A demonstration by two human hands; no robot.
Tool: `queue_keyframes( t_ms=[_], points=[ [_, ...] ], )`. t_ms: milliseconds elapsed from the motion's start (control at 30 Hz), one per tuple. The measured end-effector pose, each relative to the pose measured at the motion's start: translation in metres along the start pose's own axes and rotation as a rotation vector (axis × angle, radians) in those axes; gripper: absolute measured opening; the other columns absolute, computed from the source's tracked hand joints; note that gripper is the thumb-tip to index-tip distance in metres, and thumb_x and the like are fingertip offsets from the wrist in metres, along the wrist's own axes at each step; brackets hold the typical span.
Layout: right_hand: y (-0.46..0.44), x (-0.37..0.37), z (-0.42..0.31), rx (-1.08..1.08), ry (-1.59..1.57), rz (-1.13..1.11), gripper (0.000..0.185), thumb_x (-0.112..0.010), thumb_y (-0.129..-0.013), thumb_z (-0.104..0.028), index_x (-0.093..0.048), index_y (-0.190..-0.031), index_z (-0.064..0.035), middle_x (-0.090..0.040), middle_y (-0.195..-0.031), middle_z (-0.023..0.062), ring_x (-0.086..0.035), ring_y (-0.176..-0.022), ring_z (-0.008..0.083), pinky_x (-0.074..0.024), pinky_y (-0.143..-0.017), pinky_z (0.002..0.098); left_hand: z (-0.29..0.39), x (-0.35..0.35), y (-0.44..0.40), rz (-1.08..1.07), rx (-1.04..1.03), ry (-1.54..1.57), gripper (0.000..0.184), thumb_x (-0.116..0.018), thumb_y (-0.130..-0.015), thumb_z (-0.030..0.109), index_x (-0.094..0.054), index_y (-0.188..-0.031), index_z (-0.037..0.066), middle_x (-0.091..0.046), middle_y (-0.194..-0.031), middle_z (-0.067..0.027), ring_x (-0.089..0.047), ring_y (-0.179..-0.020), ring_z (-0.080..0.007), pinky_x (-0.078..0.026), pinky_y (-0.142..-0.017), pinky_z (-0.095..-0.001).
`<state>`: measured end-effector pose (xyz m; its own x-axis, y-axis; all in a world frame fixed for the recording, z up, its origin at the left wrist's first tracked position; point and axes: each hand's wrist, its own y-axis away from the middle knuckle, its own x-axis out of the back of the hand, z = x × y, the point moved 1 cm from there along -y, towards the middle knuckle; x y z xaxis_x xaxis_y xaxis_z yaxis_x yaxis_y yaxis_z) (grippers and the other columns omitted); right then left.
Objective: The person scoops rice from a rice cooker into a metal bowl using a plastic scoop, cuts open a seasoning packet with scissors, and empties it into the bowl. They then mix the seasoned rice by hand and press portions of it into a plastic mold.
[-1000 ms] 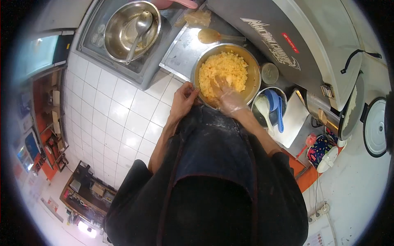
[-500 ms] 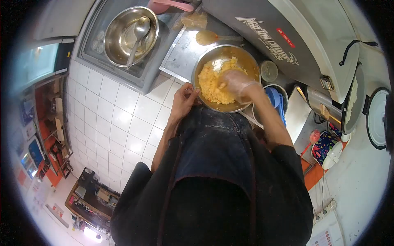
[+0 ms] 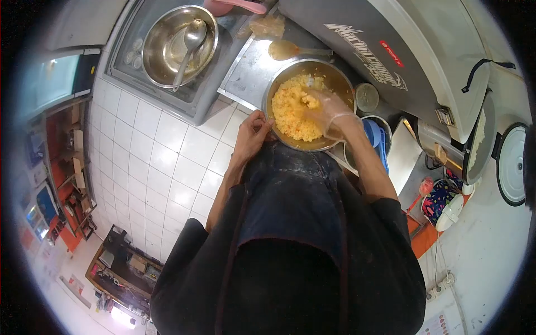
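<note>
A metal bowl (image 3: 341, 84) holds a heap of yellow rice (image 3: 293, 114) with small orange bits in it. My left hand (image 3: 252, 134) pinches the bowl's near left rim between thumb and fingers. Inside the bowl is my right hand (image 3: 329, 111), wearing a clear plastic glove. Its fingers curl around a clump of the rice, though motion blurs them a little. A wooden-coloured spoon or paddle (image 3: 283, 50) lies on the metal surface just beyond the bowl.
At the upper left, a larger steel bowl (image 3: 153, 64) contains a metal ladle (image 3: 194, 36). Right of the rice stand a pot with blue utensils (image 3: 375, 134) and a small round container (image 3: 366, 97). A big grey lid (image 3: 357, 50) leans behind. White tiles (image 3: 162, 134) cover the floor at left.
My right hand has shifted within the bowl and turned, and rice now shows between its fingers. My left hand keeps its hold on the rim.
</note>
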<state>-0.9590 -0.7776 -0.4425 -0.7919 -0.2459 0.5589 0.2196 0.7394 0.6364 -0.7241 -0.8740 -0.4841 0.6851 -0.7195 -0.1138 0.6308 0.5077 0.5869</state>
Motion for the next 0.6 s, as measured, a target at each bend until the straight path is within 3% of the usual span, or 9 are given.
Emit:
queue_keyframes(
  t_ms=[100, 200, 300, 333, 433, 500, 533, 600],
  points=[
    [0.012, -0.020, 0.011, 0.007, 0.456, 0.185, 0.062, -0.066, -0.085, -0.012, -0.049, -0.144, -0.0209, -0.055, -0.135, 0.0267, -0.054, -0.127, 0.0357, -0.0448, -0.107, 0.0422, -0.004, -0.001, -0.003, -0.002, 0.011, 0.024, 0.019, -0.062, -0.100, 0.020, -0.056, -0.099, 0.002, -0.069, -0.076, -0.0078, -0.067, -0.067, -0.0123, -0.052, -0.061, -0.0250],
    [-0.020, -0.025, 0.029, -0.024, 0.493, 0.043, 0.067, -0.063, -0.085, -0.011, -0.044, -0.148, -0.0201, -0.053, -0.136, 0.0293, -0.053, -0.128, 0.0375, -0.0432, -0.109, 0.0422, 0.006, -0.001, 0.000, -0.015, -0.016, -0.058, 0.020, -0.062, -0.100, 0.018, -0.053, -0.093, 0.002, -0.067, -0.076, -0.0064, -0.066, -0.067, -0.0119, -0.055, -0.060, -0.0253],
    [-0.018, 0.018, 0.000, -0.229, -0.061, -0.012, 0.071, -0.064, -0.082, -0.008, -0.042, -0.149, -0.0202, -0.048, -0.141, 0.0303, -0.050, -0.131, 0.0393, -0.0428, -0.109, 0.0406, 0.012, -0.001, 0.001, -0.051, 0.023, 0.049, 0.019, -0.062, -0.100, 0.017, -0.053, -0.093, 0.002, -0.067, -0.077, -0.0065, -0.067, -0.068, -0.0116, -0.055, -0.061, -0.0253],
    [-0.012, 0.013, -0.009, -0.229, -0.061, -0.008, 0.071, -0.064, -0.082, -0.008, -0.042, -0.149, -0.0202, -0.048, -0.141, 0.0303, -0.050, -0.131, 0.0393, -0.0428, -0.109, 0.0406, 0.011, 0.000, -0.002, -0.054, 0.020, 0.048, 0.019, -0.062, -0.100, 0.017, -0.053, -0.093, 0.002, -0.067, -0.077, -0.0065, -0.067, -0.068, -0.0116, -0.055, -0.061, -0.0253],
    [-0.005, -0.009, -0.022, -0.105, 0.147, 0.100, 0.072, -0.067, -0.083, -0.012, -0.040, -0.149, -0.0202, -0.048, -0.142, 0.0300, -0.050, -0.131, 0.0385, -0.0434, -0.109, 0.0406, 0.001, 0.001, -0.003, -0.057, 0.001, 0.028, 0.019, -0.062, -0.100, 0.021, -0.056, -0.100, 0.003, -0.070, -0.082, -0.0073, -0.067, -0.068, -0.0126, -0.054, -0.063, -0.0269],
    [-0.016, -0.045, -0.010, -0.023, 0.591, 0.151, 0.083, -0.073, -0.082, -0.019, -0.032, -0.153, -0.0258, -0.045, -0.145, 0.0291, -0.048, -0.133, 0.0392, -0.0410, -0.111, 0.0405, -0.003, 0.002, -0.003, -0.060, -0.021, 0.054, 0.020, -0.062, -0.100, 0.021, -0.056, -0.100, 0.003, -0.070, -0.081, -0.0071, -0.067, -0.068, -0.0120, -0.054, -0.063, -0.0264],
    [-0.024, -0.038, -0.001, -0.019, 0.590, 0.149, 0.083, -0.073, -0.082, -0.019, -0.032, -0.153, -0.0258, -0.045, -0.145, 0.0291, -0.048, -0.133, 0.0392, -0.0410, -0.111, 0.0405, -0.002, 0.002, -0.003, -0.054, -0.019, 0.053, 0.020, -0.062, -0.100, 0.021, -0.056, -0.100, 0.003, -0.070, -0.081, -0.0071, -0.067, -0.068, -0.0120, -0.054, -0.063, -0.0264],
    [-0.039, -0.021, 0.028, 0.130, 0.220, 0.082, 0.095, -0.076, -0.080, -0.019, -0.021, -0.157, -0.0338, -0.037, -0.151, 0.0273, -0.045, -0.135, 0.0399, -0.0382, -0.114, 0.0401, -0.002, 0.003, -0.001, -0.065, -0.023, 0.042, 0.020, -0.062, -0.100, 0.022, -0.056, -0.100, 0.003, -0.070, -0.080, -0.0069, -0.067, -0.068, -0.0116, -0.054, -0.062, -0.0264]
  ],
)
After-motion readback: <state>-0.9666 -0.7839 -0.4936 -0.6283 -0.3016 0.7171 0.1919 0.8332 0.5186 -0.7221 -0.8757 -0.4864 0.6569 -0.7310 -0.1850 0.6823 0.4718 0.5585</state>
